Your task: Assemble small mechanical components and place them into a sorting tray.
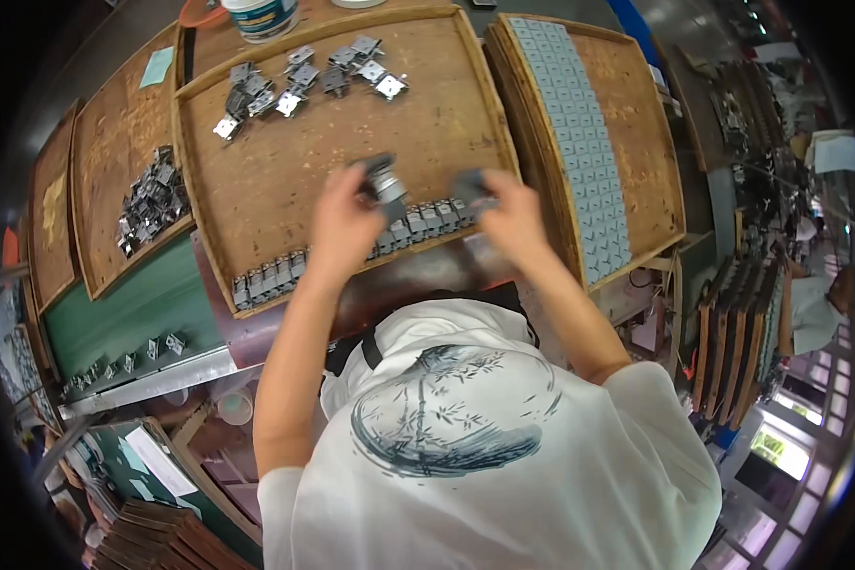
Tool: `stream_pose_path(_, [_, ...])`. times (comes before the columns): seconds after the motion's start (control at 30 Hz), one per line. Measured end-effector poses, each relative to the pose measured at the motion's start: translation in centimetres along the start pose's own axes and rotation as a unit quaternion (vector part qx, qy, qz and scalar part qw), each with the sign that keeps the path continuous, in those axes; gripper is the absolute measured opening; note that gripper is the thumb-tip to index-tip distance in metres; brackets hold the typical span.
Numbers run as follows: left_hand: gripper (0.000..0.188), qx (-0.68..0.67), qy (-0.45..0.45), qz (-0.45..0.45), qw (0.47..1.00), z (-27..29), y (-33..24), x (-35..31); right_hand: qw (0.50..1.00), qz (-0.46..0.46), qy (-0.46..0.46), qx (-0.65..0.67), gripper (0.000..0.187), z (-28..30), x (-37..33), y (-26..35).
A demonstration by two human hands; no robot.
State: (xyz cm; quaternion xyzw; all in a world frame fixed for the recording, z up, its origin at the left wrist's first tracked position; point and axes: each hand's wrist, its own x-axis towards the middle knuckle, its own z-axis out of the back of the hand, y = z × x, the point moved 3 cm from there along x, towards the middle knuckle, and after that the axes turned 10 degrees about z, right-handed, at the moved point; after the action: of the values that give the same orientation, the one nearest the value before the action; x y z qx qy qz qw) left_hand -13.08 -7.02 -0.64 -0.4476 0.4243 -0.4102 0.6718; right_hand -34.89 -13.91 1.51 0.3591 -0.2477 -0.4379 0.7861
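Over the near half of a wooden tray, my left hand is closed around a silver and dark-grey metal part. To its right, my right hand pinches a dark-grey block-shaped piece; motion blurs it. The two pieces are apart. Just below my hands, a row of small grey-and-silver parts lines the tray's near edge, partly hidden by my left hand and forearm. Loose clusters of similar silver parts lie along the tray's far side.
On the right, a stacked tray carries rows of light-grey pieces. A heap of metal parts lies in a left tray. Several parts sit on a green belt. A white tub stands behind. Another person is far right.
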Motion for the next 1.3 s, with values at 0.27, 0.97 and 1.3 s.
stream_pose_path(0.27, [0.042,0.126,0.118,0.051,0.984,-14.6,-0.8,10.1,0.953,-0.073,-0.262,0.133,0.019,15.1,-5.0,-8.2])
stream_pose_path(0.97, [0.057,0.181,0.142,0.013,0.973,-14.8,-2.8,6.5,0.979,-0.119,-0.154,-0.057,0.046,19.8,24.8,-21.1])
stream_pose_path(1.3, [0.035,0.213,-0.273,-0.071,0.936,6.5,1.0,-4.5,0.961,-0.211,-0.077,0.161,0.057,22.1,30.0,-24.8])
